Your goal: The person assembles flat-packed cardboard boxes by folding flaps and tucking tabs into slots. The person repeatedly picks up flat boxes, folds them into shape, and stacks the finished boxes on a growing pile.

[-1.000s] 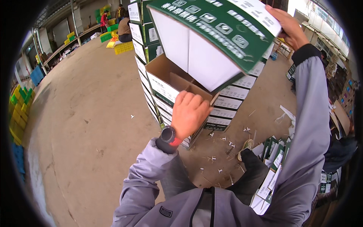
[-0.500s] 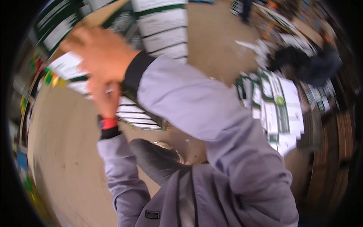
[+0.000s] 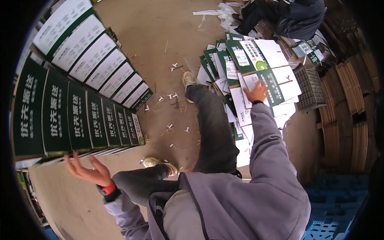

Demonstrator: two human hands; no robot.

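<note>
Head view, right hand: the right hand (image 3: 256,93) reaches out to the far right on a grey sleeve, fingers spread wide and laid flat on the top sheet of the flattened cartons (image 3: 267,76); it grips nothing.
Head view, left hand: the left hand (image 3: 89,170) hangs free at the near left, palm up, fingers loosely fanned and empty, a red-banded watch (image 3: 107,189) at the wrist; it is nearest to the stacked boxes (image 3: 76,116).
Flattened cartons: unfolded cardboard blanks, white with dark green panels and a green round mark, lie in a loose overlapping pile on the floor to the right of the person's legs. The top blank's long axis runs from near left to far right, its flaps pointing away.
Stacked boxes: assembled cartons of the same green and white stand closed on the left in one tight row that recedes toward the far left; what they hold cannot be seen.
Floor: bare tan concrete (image 3: 160,36), littered with small white paper scraps (image 3: 174,96).
Right edge: brown corrugated sheets (image 3: 352,100) stand on edge, with a grey slatted crate (image 3: 310,86) just beside the pile and blue plastic pallets (image 3: 336,200) at the near right.
Far right: another person (image 3: 288,16) in dark clothes crouches beyond the pile.
</note>
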